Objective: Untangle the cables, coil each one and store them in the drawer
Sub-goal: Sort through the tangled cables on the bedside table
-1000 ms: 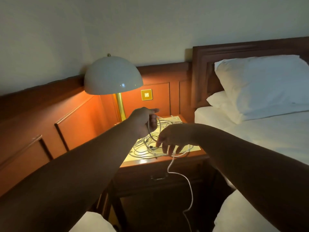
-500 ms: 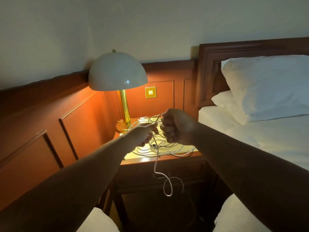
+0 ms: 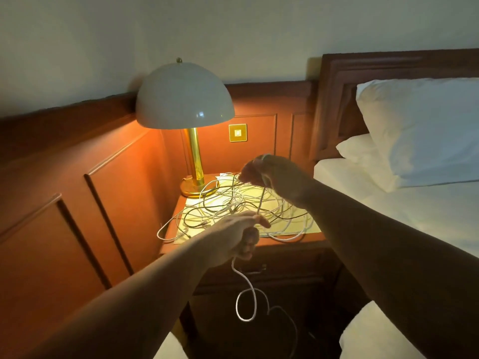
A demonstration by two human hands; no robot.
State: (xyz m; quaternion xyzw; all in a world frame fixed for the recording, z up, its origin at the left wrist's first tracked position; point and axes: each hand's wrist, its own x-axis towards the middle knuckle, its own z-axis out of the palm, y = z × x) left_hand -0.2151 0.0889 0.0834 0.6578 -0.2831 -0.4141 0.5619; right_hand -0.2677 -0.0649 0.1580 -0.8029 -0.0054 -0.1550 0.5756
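Head view: two hands stretch one white cable above a bedside table heaped with tangled cables.

Largest is the bed [image 3: 420,216] on the right, with its white pillow [image 3: 425,130] against a wooden headboard [image 3: 337,104]. Left of it stands the bedside table [image 3: 295,244], carrying a domed lamp [image 3: 185,99] on a brass stem and the loose tangle of cables [image 3: 233,203] spread over its lit top. The right hand [image 3: 272,174] is raised above the tangle, fingers curled around the white cable [image 3: 246,294]. The left hand [image 3: 233,237], lower and nearer, has its fingers closed round the same cable, which hangs below it in a loop before the table's front.
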